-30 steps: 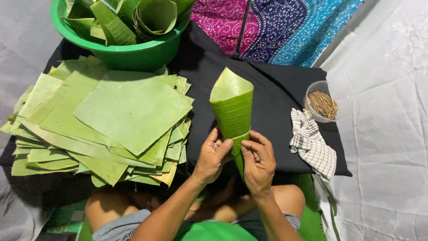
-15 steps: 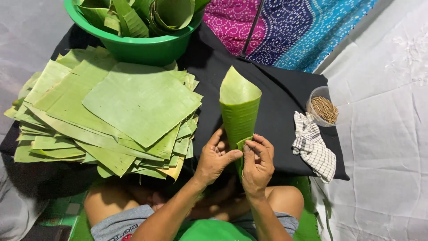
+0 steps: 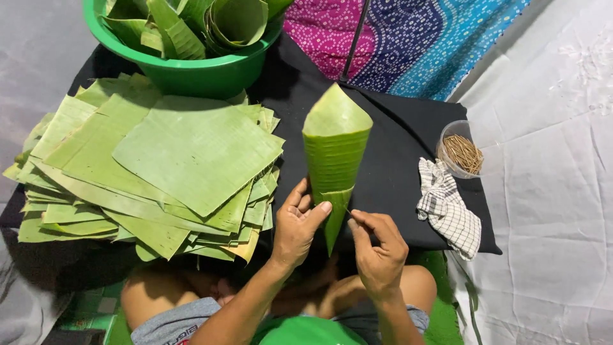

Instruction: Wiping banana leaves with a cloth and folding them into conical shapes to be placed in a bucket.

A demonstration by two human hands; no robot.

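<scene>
Banana-leaf cone [image 3: 334,160] stands upright, tip down between both hands; left hand [image 3: 297,225] pinches the lower seam, right hand [image 3: 378,246] fingertips pinch a thin stick aimed leftward at it.

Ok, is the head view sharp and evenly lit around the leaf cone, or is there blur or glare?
Head view: leaf cone and both hands, left hand and right hand, are sharp; light is soft and even, no glare; deep shadow only under the leaf stack, at the lap.
</scene>
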